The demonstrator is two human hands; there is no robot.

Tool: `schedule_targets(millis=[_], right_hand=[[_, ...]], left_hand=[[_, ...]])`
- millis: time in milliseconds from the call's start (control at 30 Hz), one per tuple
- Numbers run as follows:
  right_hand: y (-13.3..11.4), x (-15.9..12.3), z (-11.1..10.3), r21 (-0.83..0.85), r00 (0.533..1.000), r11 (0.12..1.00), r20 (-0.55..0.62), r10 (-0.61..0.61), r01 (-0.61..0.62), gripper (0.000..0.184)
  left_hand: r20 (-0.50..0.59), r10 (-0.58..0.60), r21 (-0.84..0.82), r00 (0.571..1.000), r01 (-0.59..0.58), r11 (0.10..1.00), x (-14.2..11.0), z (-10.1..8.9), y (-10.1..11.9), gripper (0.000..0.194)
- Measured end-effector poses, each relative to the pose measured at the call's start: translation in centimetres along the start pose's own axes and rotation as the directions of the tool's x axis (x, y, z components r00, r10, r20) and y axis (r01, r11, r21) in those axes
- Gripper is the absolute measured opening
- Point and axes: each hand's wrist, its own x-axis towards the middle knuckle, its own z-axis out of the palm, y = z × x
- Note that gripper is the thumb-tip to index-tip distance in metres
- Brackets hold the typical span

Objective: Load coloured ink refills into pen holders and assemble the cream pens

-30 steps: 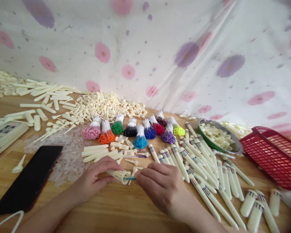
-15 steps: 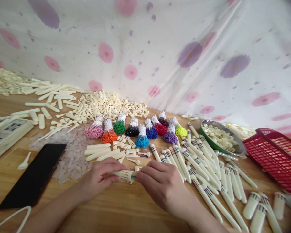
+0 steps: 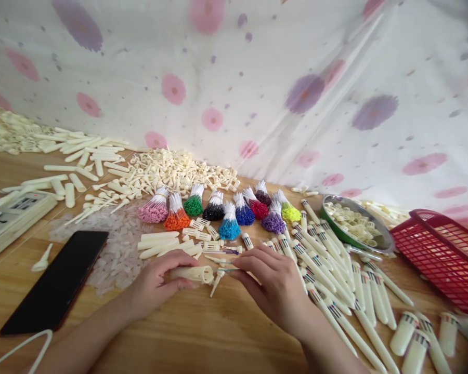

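The left hand (image 3: 154,283) was closed round a cream tube (image 3: 191,274), thumb below and fingers above; the tube lay almost level in front of the person, its open end turned towards the right hand (image 3: 275,291); that hand pinched a thin bluish stick (image 3: 228,270) between thumb and fingertips, its far end near the tube's mouth (whether the two touched, I could not tell). Beneath the gap between the hands, a small pointed cream piece (image 3: 217,283) lay on the wooden table (image 3: 203,332); behind it stood bundles of white sticks with coloured tips, the light blue bundle (image 3: 229,223) nearest to the hands; a loose pile of cream parts (image 3: 171,169) spread behind the bundles. Beside the left forearm were clear plastic bits (image 3: 115,265) and a black phone (image 3: 56,280), laid at a slant; on the right-hand side, many cream pens (image 3: 323,259) with coloured marks near one end lay heaped together; beyond them were a green bowl (image 3: 337,227) of cream rings and a red basket (image 3: 440,254), tilted.
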Motion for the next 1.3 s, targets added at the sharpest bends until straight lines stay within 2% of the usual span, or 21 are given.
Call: schedule_targets(millis=[67,133,200,233,300,367,433,500,667,733,800,900,967,1033,1133,1233,1300], right_hand=[[0.4,-0.1,-0.6,0.033,0.999,0.999,-0.026,0.019,-0.018,0.007],[0.8,-0.3,-0.9,0.052,0.998,0.998,0.039,0.044,-0.046,0.006],[1.1,-0.6,-0.4,0.039,0.973,0.997,0.223,0.059,-0.07,0.005],[1.1,-0.8,0.1,0.022,0.94,0.997,0.336,0.062,-0.073,0.005],[1.1,-1.3,1.5,-0.001,0.851,0.999,0.524,0.043,-0.05,0.006],[1.0,-1.6,3.1,0.004,0.788,1.0,0.615,0.006,-0.011,0.007],[1.0,-1.8,4.4,-0.014,0.758,1.0,0.652,-0.003,0.016,0.009],[1.0,-1.8,5.2,-0.084,0.738,0.996,0.674,0.038,0.026,0.012],[1.2,-1.3,5.4,-0.29,0.687,0.957,0.699,0.197,0.022,0.019],[1.2,-1.1,5.2,-0.346,0.682,0.938,0.689,0.247,0.01,0.027],[1.1,-0.9,5.0,-0.376,0.695,0.926,0.662,0.282,-0.017,0.025],[1.0,-0.6,4.6,-0.35,0.761,0.932,0.579,0.294,-0.094,0.008],[0.9,0.1,4.5,-0.301,0.815,0.943,0.504,0.285,-0.144,0.017],[0.9,1.4,4.8,-0.271,0.844,0.941,0.439,0.308,-0.202,0.025],[0.9,4.3,6.3,-0.259,0.835,0.908,0.369,0.408,-0.329,0.026],[0.8,7.4,8.6,-0.248,0.834,0.899,0.347,0.43,-0.36,0.018],[0.6,9.0,10.2,-0.242,0.832,0.897,0.344,0.436,-0.37,0.025]], left_hand=[[-0.014,0.096,-0.075,0.995,-0.097,0.992,0.1,-0.1,0.3,0.013],[-0.031,0.218,-0.174,0.975,-0.22,0.96,0.2,-0.2,0.5,0.007],[-0.051,0.286,-0.252,0.957,-0.29,0.923,0.3,-0.2,0.8,0.005],[-0.059,0.296,-0.276,0.953,-0.3,0.913,0.3,-0.3,0.8,0.004],[-0.069,0.294,-0.294,0.953,-0.301,0.907,0.4,-0.3,0.9,0.004],[-0.075,0.286,-0.289,0.955,-0.296,0.911,0.4,-0.4,0.8,0.006],[-0.082,0.277,-0.275,0.957,-0.289,0.917,0.4,-0.6,0.6,0.009],[-0.088,0.253,-0.255,0.963,-0.268,0.929,0.4,-0.8,0.3,0.01],[-0.141,0.099,-0.139,0.985,-0.119,0.983,0.2,-1.4,-0.8,0.009],[-0.207,0.0,-0.1,0.978,-0.021,0.995,0.1,-1.5,-1.1,0.013],[-0.283,-0.088,-0.078,0.955,0.069,0.995,0.0,-1.6,-1.3,0.018],[-0.368,-0.151,-0.051,0.917,0.142,0.989,0.2,-1.7,-1.2,0.023],[-0.418,-0.177,-0.067,0.891,0.164,0.984,0.6,-1.9,-0.8,0.025],[-0.479,-0.223,-0.122,0.849,0.187,0.975,1.0,-2.1,-0.5,0.029],[-0.531,-0.297,-0.206,0.794,0.218,0.954,1.6,-2.4,-0.2,0.04],[-0.516,-0.347,-0.265,0.783,0.239,0.934,1.8,-2.6,-0.2,0.046],[-0.492,-0.38,-0.319,0.783,0.244,0.916,1.9,-2.6,-0.5,0.047]])
